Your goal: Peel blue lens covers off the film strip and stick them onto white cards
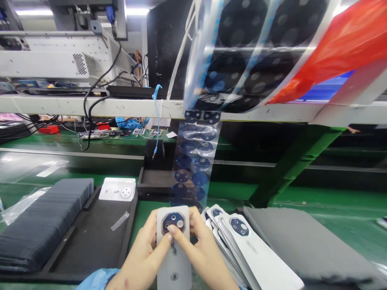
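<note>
"While our left hand (142, 246) and right hand (207, 247) pinch a white phone back panel (174, 264) above the green bench (145, 213), what could go wrong?"

"Uneven thumb pressure could skew its dark camera disc (172, 218); a rightward nudge could scatter our fanned panels (266, 257)."

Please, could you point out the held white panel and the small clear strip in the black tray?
Held white panel (174, 262), head view: its lower face.
Clear strip (120, 221), head view: its middle.

Smooth back panel (174, 262), glossy plastic sticker strip (193, 163)
</note>
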The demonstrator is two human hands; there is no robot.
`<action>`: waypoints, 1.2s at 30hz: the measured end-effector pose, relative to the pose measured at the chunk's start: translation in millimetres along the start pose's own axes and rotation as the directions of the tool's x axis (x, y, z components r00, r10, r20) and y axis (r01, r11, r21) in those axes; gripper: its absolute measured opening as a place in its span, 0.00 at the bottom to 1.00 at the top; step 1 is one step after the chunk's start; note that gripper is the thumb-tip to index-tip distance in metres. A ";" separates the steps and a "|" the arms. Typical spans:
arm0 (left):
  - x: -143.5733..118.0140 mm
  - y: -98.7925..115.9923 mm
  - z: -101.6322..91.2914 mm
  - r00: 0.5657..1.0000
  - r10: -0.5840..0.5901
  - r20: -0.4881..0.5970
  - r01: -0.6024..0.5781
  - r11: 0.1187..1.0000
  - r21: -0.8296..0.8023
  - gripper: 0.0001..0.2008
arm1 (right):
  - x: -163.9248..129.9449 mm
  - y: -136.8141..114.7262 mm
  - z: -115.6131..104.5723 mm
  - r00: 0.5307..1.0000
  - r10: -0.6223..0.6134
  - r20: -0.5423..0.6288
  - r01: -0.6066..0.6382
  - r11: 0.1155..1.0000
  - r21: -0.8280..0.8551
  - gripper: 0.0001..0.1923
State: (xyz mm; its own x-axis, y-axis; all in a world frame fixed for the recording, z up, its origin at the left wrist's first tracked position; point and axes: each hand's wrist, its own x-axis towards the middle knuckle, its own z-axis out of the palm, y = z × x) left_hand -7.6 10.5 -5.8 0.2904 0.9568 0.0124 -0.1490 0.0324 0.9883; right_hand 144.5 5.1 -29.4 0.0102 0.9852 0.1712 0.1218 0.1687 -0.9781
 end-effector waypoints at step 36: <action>137.7 -129.2 -247.8 0.946 0.313 -0.083 0.049 0.115 0.992 0.36 | -43.2 130.4 -144.4 0.947 0.027 -0.321 -0.313 0.315 -0.896 0.35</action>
State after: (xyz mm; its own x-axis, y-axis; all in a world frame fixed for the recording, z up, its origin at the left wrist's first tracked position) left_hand -182.5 209.6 -169.5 0.1502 0.9394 0.3083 0.9348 -0.2364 0.2650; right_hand 303.2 -19.9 -147.3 0.3315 0.9273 0.1735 0.9246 -0.2828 -0.2552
